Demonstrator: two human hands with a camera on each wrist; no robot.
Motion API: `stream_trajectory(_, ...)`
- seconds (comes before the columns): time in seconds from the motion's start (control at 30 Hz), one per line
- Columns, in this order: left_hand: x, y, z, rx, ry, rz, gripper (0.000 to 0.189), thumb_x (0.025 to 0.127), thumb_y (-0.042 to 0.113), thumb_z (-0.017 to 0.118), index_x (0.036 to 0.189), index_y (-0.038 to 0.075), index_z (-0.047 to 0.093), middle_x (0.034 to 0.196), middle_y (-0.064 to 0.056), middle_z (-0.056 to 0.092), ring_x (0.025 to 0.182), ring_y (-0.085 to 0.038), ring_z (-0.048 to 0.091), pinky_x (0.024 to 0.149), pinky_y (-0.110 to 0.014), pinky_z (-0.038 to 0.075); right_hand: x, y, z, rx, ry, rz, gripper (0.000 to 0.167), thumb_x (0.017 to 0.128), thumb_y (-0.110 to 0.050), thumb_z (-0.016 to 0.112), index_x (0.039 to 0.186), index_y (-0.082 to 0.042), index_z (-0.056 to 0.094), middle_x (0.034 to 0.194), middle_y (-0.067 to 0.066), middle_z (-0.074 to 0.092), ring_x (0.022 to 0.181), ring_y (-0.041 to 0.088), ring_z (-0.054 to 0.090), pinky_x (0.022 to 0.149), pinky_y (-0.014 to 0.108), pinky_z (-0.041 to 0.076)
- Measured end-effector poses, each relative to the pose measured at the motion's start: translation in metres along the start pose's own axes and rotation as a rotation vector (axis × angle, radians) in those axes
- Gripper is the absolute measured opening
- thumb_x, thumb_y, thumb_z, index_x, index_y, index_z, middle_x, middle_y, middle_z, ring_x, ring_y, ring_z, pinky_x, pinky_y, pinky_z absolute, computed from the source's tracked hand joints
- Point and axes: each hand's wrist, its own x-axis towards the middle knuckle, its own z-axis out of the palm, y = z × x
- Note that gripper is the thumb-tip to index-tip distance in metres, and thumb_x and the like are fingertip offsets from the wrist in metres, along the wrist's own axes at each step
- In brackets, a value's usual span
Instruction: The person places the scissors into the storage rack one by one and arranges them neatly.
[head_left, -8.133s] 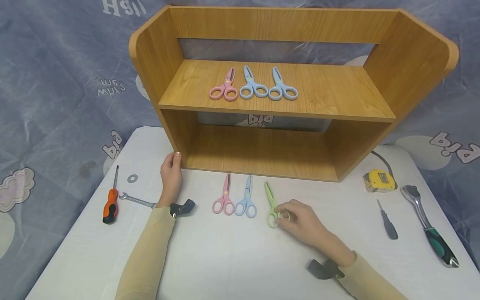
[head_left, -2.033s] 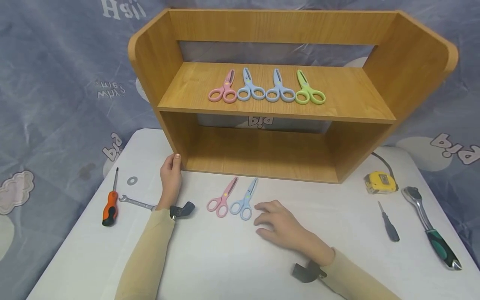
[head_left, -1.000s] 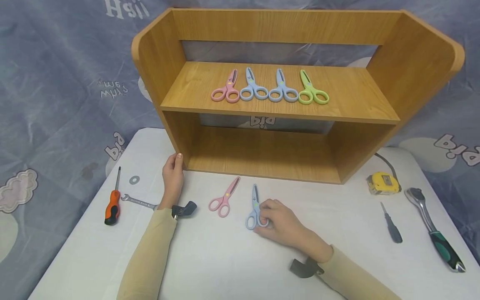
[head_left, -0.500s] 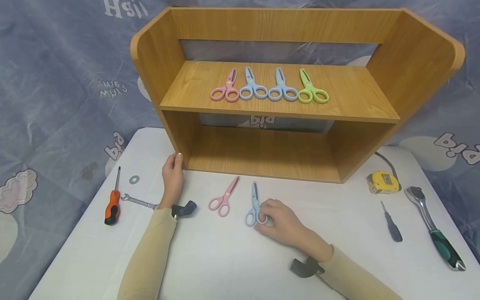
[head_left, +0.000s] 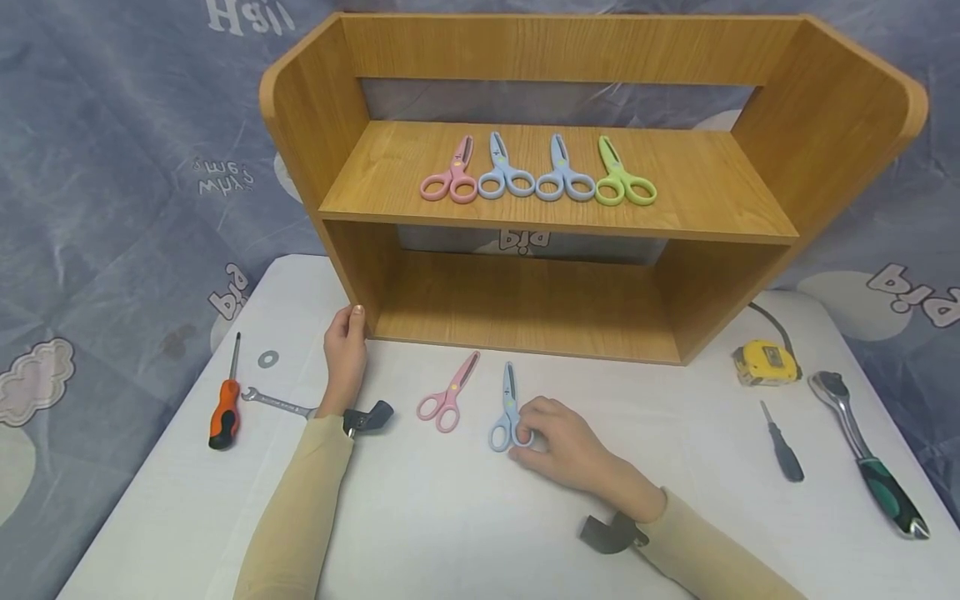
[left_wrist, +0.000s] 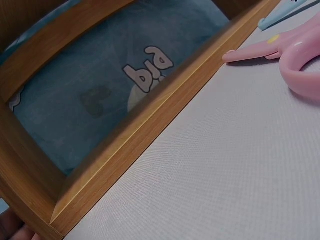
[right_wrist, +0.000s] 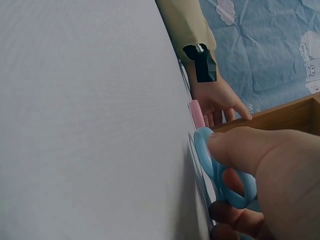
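Note:
My right hand [head_left: 562, 443] pinches one handle loop of the light blue scissors [head_left: 509, 408], whose blades point toward the wooden shelf [head_left: 555, 229]. In the right wrist view, the thumb lies by one blue loop [right_wrist: 202, 150] and a fingertip shows through the other. My left hand [head_left: 346, 358] holds the lower left front edge of the shelf, thumb on the edge; some fingers are hidden behind the side panel. Between the hands, pink scissors [head_left: 448, 393] lie on the white table. On the upper board rest pink scissors [head_left: 453, 175], two blue pairs and green scissors [head_left: 621, 177] in a row.
Left of the left arm lie an orange screwdriver [head_left: 226, 408], a washer [head_left: 267, 359] and a wrench [head_left: 277, 403]. On the right are a yellow tape measure [head_left: 767, 363], a small grey screwdriver [head_left: 783, 450] and a ratchet [head_left: 873, 467]. A patterned blue cloth hangs behind.
The green scissors went from the table to the upper board's right end. My right hand then took the blue scissors and shifted them right, away from the pink pair. My left hand stayed put.

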Motion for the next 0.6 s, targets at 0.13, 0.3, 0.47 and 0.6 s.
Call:
stream_trajectory(0.13,-0.0003,0.0002,0.0005,0.007,0.004,0.007,0.055,0.108,0.048,0.042,0.142,0.007,0.054,0.143,-0.016,0.058,0.132,-0.032,0.055,0.107,-0.050,0.048,0.0000,0.0007,0.0004,0.002,-0.003,0.005,0.030,0.076,-0.021,0.086,0.077,-0.025,0.056,0.098,-0.009,0.065,0.091,0.008,0.056,0.081,0.029,0.052)
stream_trajectory(0.3,-0.0010,0.0007,0.0005,-0.001,0.007,0.009,0.055,0.108,0.047,0.042,0.143,0.006,0.054,0.144,-0.017,0.058,0.131,-0.032,0.055,0.107,-0.050,0.048,0.0004,0.0014,0.0006,0.006,-0.005,0.007,0.031,0.076,-0.021,0.086,0.076,-0.025,0.056,0.098,-0.009,0.065,0.091,0.008,0.056,0.081,0.029,0.052)
stream_trajectory(0.47,-0.0010,0.0002,0.0005,0.007,0.011,0.015,0.055,0.108,0.047,0.042,0.143,0.006,0.054,0.143,-0.017,0.058,0.131,-0.033,0.056,0.107,-0.050,0.048,0.0003,0.0018,0.0009,0.011,-0.008,0.011,0.030,0.076,-0.021,0.086,0.077,-0.025,0.056,0.098,-0.009,0.065,0.092,0.008,0.056,0.081,0.029,0.052)
stream_trajectory(0.6,-0.0008,0.0008,0.0005,0.007,0.011,0.012,0.055,0.108,0.047,0.043,0.143,0.006,0.053,0.144,-0.017,0.058,0.132,-0.033,0.055,0.107,-0.050,0.048,0.0005,0.0019,0.0009,0.011,-0.011,0.013,0.030,0.076,-0.022,0.086,0.077,-0.025,0.056,0.098,-0.009,0.065,0.092,0.008,0.056,0.081,0.030,0.052)
